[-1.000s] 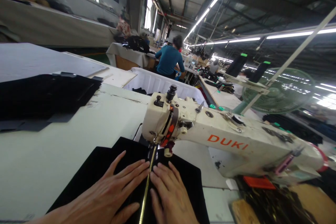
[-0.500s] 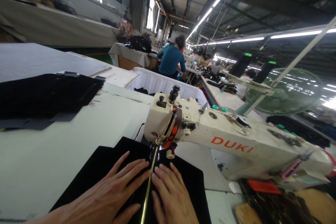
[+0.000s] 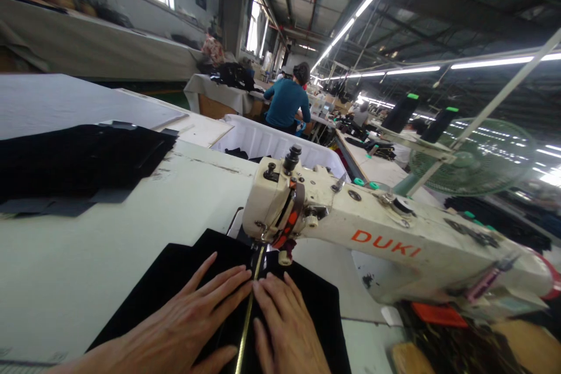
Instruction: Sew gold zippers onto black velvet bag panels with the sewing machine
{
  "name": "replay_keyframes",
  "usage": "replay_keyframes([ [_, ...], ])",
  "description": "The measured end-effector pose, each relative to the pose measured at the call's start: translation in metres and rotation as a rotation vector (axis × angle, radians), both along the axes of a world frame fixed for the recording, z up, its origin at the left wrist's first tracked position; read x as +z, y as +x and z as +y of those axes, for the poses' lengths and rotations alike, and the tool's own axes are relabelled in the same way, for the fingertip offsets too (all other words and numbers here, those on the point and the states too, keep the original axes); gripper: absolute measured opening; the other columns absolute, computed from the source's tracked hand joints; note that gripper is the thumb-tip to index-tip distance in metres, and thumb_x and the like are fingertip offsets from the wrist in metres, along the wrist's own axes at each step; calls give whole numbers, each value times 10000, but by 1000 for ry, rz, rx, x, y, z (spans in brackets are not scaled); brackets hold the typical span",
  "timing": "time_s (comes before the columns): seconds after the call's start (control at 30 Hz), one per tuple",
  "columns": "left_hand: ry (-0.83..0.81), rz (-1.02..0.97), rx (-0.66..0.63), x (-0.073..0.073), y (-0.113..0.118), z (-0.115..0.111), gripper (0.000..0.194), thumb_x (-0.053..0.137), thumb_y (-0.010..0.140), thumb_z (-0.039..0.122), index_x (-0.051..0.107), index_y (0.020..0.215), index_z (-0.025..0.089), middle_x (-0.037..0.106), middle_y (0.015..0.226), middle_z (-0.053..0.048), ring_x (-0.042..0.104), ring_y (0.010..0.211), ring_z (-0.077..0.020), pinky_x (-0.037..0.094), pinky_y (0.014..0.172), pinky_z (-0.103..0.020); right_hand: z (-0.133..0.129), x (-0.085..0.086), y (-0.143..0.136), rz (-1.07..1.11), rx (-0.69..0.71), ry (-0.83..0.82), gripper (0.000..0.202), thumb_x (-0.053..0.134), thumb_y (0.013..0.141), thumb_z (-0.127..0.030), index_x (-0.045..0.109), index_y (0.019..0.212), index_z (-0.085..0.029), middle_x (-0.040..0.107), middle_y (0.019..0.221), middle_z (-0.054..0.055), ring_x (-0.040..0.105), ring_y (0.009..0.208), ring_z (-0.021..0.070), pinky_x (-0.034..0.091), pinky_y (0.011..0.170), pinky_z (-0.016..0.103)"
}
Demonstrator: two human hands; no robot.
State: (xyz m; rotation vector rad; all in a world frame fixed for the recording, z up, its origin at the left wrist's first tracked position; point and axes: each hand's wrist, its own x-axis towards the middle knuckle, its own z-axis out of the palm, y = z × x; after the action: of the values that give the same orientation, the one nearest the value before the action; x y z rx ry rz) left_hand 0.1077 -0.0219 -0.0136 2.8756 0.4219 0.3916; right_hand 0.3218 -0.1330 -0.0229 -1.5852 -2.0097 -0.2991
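Black fabric (image 3: 175, 272) lies flat on the pale machine table, its far edge under the head of a white sewing machine (image 3: 377, 234). Down its middle runs a narrow gold zipper (image 3: 245, 327), leading up to the presser foot (image 3: 258, 248). My left hand (image 3: 188, 315) rests on the fabric left of the zipper, fingers stretched and slightly spread, fingertips at its edge. On the other side my right hand (image 3: 287, 318) lies flat, its fingertips close to the gold line. Both hands press from above; neither grips anything.
A stack of black fabric pieces (image 3: 83, 163) lies on the table at left. Behind the machine stands a white plastic bin (image 3: 280, 137). Thread cones (image 3: 401, 114) and a green fan (image 3: 486, 158) are at right. A person in a blue top (image 3: 287, 102) sits farther back.
The camera view has shifted very slightly. Both hands and the fabric keep almost the same place at the machine.
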Motion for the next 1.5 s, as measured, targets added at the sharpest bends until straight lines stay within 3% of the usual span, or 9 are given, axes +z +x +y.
replay_keyframes([
  [0.13, -32, -32, 23, 7, 8, 7, 766, 621, 982, 399, 223, 1630, 306, 395, 1620, -69, 404, 1468, -317, 256, 1219, -612, 13, 7, 5, -51, 16, -40, 404, 535, 949, -184, 612, 1345, -154, 693, 1294, 109, 666, 1208, 267, 541, 1075, 473],
  [0.27, -58, -30, 42, 5, 17, 20, 732, 625, 968, 367, 287, 1612, 294, 427, 1601, -104, 405, 1468, -328, 215, 1211, -666, 28, 10, 10, -58, 11, -104, 441, 515, 923, -115, 601, 1355, -132, 656, 1333, 144, 647, 1230, 296, 545, 1062, 524],
  [0.43, -67, -8, 52, -2, 19, 28, 719, 616, 970, 376, 310, 1607, 246, 409, 1607, -138, 366, 1488, -332, 172, 1224, -657, 32, 7, 11, -41, -9, -159, 480, 517, 932, -109, 555, 1408, -154, 624, 1367, 152, 611, 1275, 311, 523, 1078, 560],
  [0.9, -41, -25, 31, -4, 18, 31, 737, 610, 971, 381, 283, 1617, 243, 397, 1611, -149, 368, 1488, -334, 182, 1225, -652, 34, 4, 14, -30, 4, -175, 466, 475, 964, -127, 547, 1423, -168, 614, 1400, 126, 584, 1307, 301, 496, 1117, 553],
  [1.17, -20, 10, 32, 4, 26, 40, 665, 602, 975, 445, 404, 1565, 210, 484, 1536, -163, 402, 1470, -311, 149, 1238, -629, 41, 23, 15, -53, 9, -313, 408, 491, 1002, -159, 585, 1395, -108, 617, 1391, 152, 547, 1337, 295, 381, 1196, 549],
  [1.27, -25, 46, 65, 9, 19, 27, 586, 501, 1040, 454, 432, 1548, 171, 431, 1573, -195, 333, 1504, -335, 111, 1224, -667, 27, 33, 8, -23, -4, -350, 395, 515, 1019, -207, 585, 1394, -103, 611, 1404, 152, 508, 1375, 307, 300, 1229, 576],
  [1.33, -36, 62, 50, 11, 5, 3, 593, 460, 1055, 495, 423, 1554, 176, 389, 1604, -192, 288, 1521, -351, 146, 1217, -674, 6, 37, -1, 8, -26, -360, 374, 525, 1033, -256, 601, 1374, -124, 626, 1388, 131, 526, 1360, 277, 312, 1233, 543],
  [1.43, -67, 33, 9, 7, -21, -41, 816, 610, 942, 627, 348, 1591, 206, 388, 1616, -154, 311, 1513, -344, 217, 1231, -608, -34, 34, -17, 108, -16, -355, 432, 640, 989, -374, 602, 1361, -159, 643, 1350, 113, 567, 1314, 244, 365, 1216, 494],
  [1.5, -87, -30, 33, 0, -34, -61, 714, 627, 972, 487, 375, 1577, 205, 435, 1593, -127, 339, 1505, -307, 201, 1246, -580, -54, 28, -26, 160, 23, -317, 579, 768, 890, -419, 581, 1374, -162, 635, 1349, 123, 552, 1327, 268, 345, 1221, 532],
])
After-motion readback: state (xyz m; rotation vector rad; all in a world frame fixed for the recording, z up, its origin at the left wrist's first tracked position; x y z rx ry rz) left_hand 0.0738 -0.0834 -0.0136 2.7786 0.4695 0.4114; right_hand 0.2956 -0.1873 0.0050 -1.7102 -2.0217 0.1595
